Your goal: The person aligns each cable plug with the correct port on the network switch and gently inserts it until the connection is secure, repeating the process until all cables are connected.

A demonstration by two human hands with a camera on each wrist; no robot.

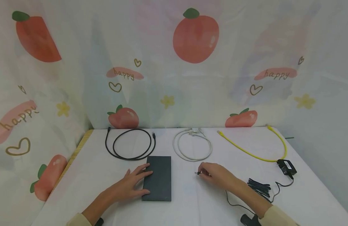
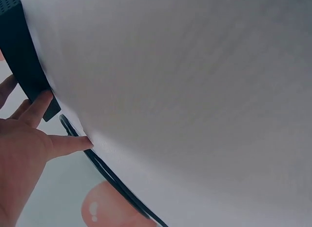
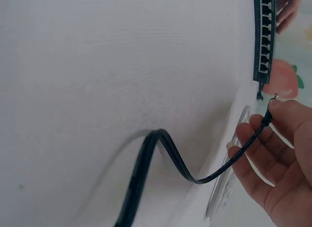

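Note:
A flat dark network switch (image 1: 158,179) lies on the table in the middle of the head view. My left hand (image 1: 130,185) rests along its left side, fingers spread and fairly straight, fingertips on its top and edge. In the right wrist view a row of ports (image 3: 265,36) shows along the switch's side. To the right of the switch, my right hand (image 1: 216,175) pinches the small barrel plug (image 1: 197,173) of a power cord between thumb and fingers. The black cord (image 3: 209,179) trails from the plug in a loose bend.
Behind the switch lie a coiled black cable (image 1: 131,158), a coiled white network cable (image 1: 192,160) and a yellow network cable (image 1: 247,153). A black power adapter (image 1: 287,167) sits at the right, with its bundled cord (image 1: 258,186) near my right forearm.

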